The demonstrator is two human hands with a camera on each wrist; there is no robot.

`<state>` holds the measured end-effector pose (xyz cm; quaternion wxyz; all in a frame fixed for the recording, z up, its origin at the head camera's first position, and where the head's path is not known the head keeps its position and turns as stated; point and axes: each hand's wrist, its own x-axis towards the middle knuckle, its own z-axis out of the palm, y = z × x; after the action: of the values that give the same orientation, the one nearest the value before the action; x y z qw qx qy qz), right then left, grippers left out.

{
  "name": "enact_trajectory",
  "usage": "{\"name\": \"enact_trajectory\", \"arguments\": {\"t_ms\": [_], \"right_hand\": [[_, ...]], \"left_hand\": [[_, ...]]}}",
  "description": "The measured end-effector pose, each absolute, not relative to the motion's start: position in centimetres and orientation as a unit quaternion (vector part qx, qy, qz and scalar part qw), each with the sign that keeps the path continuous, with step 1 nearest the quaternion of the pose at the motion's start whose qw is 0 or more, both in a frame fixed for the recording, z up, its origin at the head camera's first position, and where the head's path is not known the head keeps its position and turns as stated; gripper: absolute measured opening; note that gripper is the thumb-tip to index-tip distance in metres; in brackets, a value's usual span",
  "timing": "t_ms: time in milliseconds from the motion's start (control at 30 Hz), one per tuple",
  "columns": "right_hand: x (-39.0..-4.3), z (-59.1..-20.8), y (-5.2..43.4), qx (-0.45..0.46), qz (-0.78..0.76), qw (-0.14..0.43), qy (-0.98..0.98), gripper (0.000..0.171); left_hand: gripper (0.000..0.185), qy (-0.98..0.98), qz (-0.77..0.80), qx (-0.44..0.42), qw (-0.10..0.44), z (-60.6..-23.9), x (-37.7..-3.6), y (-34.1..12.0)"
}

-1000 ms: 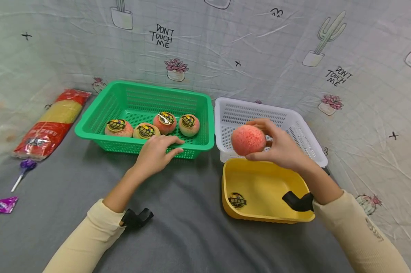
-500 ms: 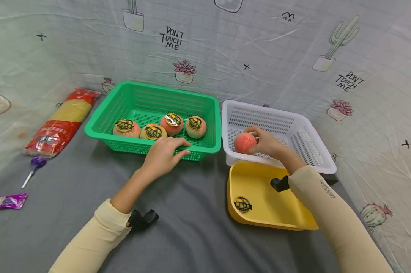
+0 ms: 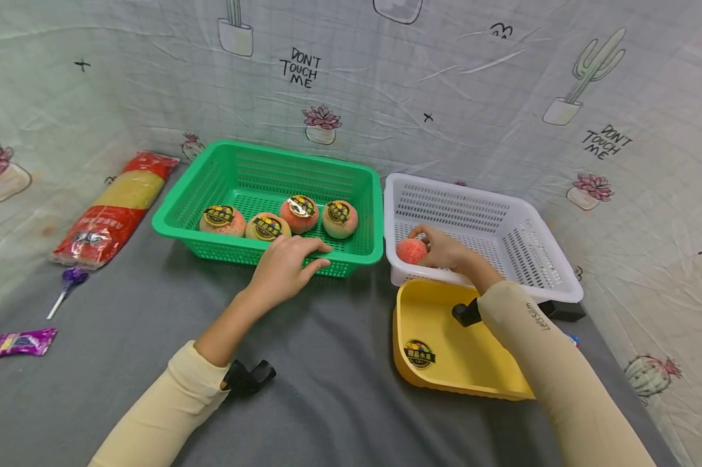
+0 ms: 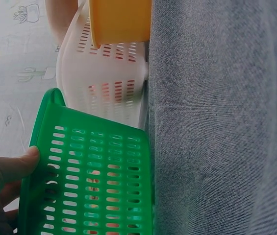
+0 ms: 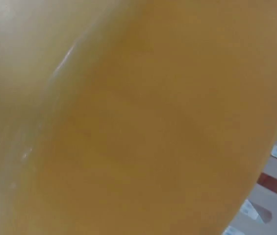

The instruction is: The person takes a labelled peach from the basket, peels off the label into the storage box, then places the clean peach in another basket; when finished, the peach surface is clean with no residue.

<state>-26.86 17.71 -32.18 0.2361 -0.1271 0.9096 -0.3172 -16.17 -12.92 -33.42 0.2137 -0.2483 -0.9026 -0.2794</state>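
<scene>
On the grey cloth-covered table (image 3: 327, 402) we find our right hand (image 3: 444, 250) curled round a round pink peach (image 3: 411, 250), held low inside the near left corner of the white slotted plastic basket (image 3: 537, 259). Our left hand (image 3: 283, 266) rests with straight fingers on the near rim of the green slotted plastic basket (image 3: 240, 162), which holds four more peaches bearing dark stickers (image 3: 267, 227). Just in front of the white basket lies a yellow plastic tray (image 3: 461, 363) with one loose sticker (image 3: 419, 354) in it; our right forearm crosses above it. Well to the left lie a red and yellow noodle packet (image 3: 108, 211), a purple lollipop (image 3: 67, 285) and a purple sweet wrapper (image 3: 21, 342). From the left wrist view we see the peach only as pink through the white basket's slots (image 4: 109, 90); the right wrist view is filled by blurred yellow. Behind hangs a wrinkled cactus-print sheet (image 3: 473, 84).
</scene>
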Motion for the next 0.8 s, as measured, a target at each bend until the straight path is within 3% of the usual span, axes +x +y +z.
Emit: {"name": "enact_trajectory", "arguments": {"t_ms": [300, 433, 533, 633, 800], "right_hand": [[-26.6, -31.5, 17.8, -0.133, -0.290, 0.258, 0.912, 0.078], [-26.3, -29.6, 17.0, -0.142, -0.261, 0.243, 0.924, 0.087], [-25.8, -27.4, 15.7, -0.160, -0.245, 0.194, 0.936, 0.088], [-25.1, -25.7, 13.9, -0.176, -0.270, 0.106, 0.941, 0.076], [-23.8, -24.7, 10.5, -0.226, -0.339, -0.016, 0.913, 0.051]], "left_hand": [[0.023, -0.905, -0.281, -0.250, 0.199, -33.3, -16.1, -13.0], [0.025, -0.902, -0.296, -0.261, 0.173, -33.2, -16.3, -13.2], [0.026, -0.896, -0.334, -0.255, 0.143, -32.6, -16.4, -13.9], [0.024, -0.883, -0.384, -0.228, 0.142, -31.5, -16.4, -15.7], [0.022, -0.868, -0.420, -0.133, 0.229, -29.5, -16.0, -21.0]]}}
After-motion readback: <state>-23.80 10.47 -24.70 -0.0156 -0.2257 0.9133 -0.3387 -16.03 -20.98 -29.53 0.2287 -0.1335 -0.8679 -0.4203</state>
